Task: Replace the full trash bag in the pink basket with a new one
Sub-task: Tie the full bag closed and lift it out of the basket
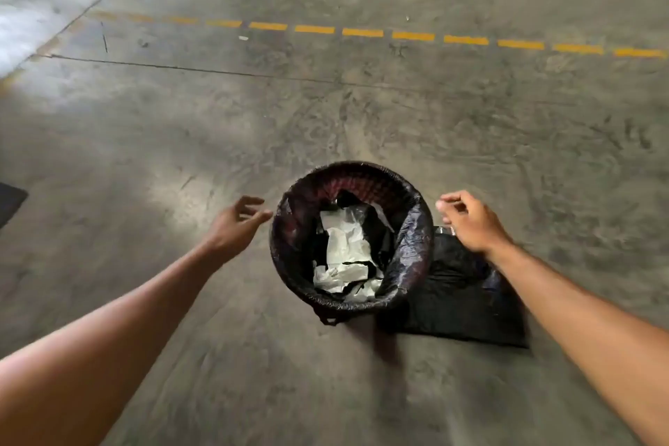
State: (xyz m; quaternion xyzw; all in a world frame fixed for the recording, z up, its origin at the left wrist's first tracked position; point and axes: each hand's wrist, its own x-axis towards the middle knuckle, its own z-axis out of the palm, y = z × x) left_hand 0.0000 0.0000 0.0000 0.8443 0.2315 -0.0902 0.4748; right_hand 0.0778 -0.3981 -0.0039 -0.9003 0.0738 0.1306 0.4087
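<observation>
Both forearms reached from the near edge of the view toward the pink basket (352, 239) on the concrete floor (181, 156), left hand (235, 223) and right hand (468, 221) flanking its rim, fingers loosely curled and holding nothing. Nothing looked done yet: the full trash bag (409, 250) lined the basket, and the folded new bag (459, 297) lay beside it.

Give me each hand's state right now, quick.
Left hand: open, fingers loosely curled, holding nothing, just left of the basket rim.
Right hand: fingers curled, empty as far as shows, above the folded black bag.
</observation>
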